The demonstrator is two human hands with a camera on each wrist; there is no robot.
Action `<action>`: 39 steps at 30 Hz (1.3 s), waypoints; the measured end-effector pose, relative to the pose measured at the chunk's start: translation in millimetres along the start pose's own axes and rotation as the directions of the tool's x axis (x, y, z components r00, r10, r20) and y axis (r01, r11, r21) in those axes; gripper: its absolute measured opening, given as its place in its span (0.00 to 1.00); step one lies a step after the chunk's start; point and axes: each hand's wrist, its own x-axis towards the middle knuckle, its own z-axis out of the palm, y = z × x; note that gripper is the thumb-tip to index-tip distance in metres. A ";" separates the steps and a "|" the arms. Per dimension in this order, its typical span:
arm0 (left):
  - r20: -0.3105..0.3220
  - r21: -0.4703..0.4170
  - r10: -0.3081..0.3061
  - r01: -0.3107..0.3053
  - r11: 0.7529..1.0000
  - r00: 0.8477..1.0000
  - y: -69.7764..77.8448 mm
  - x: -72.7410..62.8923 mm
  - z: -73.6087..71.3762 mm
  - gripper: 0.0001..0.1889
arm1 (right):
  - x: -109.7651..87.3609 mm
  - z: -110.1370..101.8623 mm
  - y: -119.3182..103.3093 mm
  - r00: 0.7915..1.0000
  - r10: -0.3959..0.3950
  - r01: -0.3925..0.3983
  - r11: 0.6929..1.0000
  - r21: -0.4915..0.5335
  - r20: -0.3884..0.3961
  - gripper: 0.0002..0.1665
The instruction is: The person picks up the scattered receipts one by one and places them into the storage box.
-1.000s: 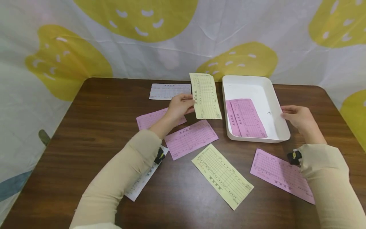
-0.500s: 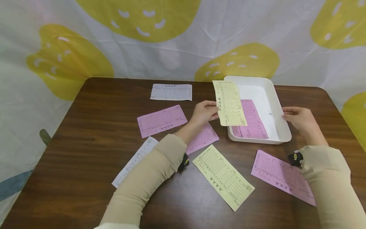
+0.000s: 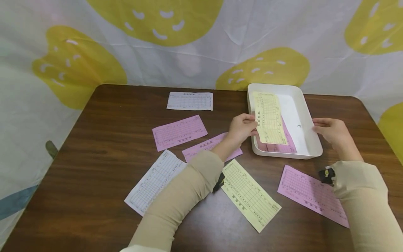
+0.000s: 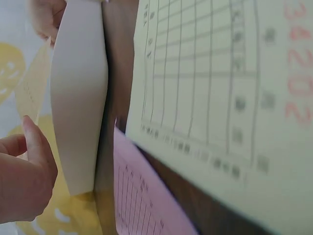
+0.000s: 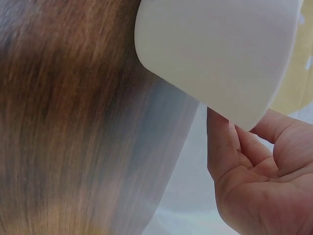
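Note:
My left hand (image 3: 240, 130) pinches the left edge of a yellow printed form slip (image 3: 271, 120), tilted over the left half of a white tray (image 3: 292, 108). Under it, pink slips (image 3: 290, 141) lie inside the tray, mostly covered from above. In the left wrist view, the yellow slip (image 4: 32, 90) rises past the tray's outer wall (image 4: 78, 98). At the tray's right side my right hand (image 3: 334, 134) holds the rim. The right wrist view has thumb and fingers of this hand (image 5: 264, 181) around the edge of the tray wall (image 5: 220, 54).
On the brown table (image 3: 94, 147) lie a white slip (image 3: 190, 101) at the back, a pink slip (image 3: 180, 132), another pink slip (image 3: 201, 145) partly under the left forearm, a white slip (image 3: 154, 182), a yellow slip (image 3: 252, 196), and a pink slip (image 3: 308, 194) by the right forearm. A patterned curtain (image 3: 189, 66) hangs behind.
My left hand has carried the yellow slip rightward and lower, from beside the tray to over its left half. My right hand has stayed at the tray's right rim.

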 end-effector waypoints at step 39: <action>-0.024 0.451 0.111 -0.089 0.888 0.994 1.0 -0.1 14.0 0.10 | 0.5 1.5 1.1 1.000 0.019 -0.019 1.000 0.006 -0.003 0.28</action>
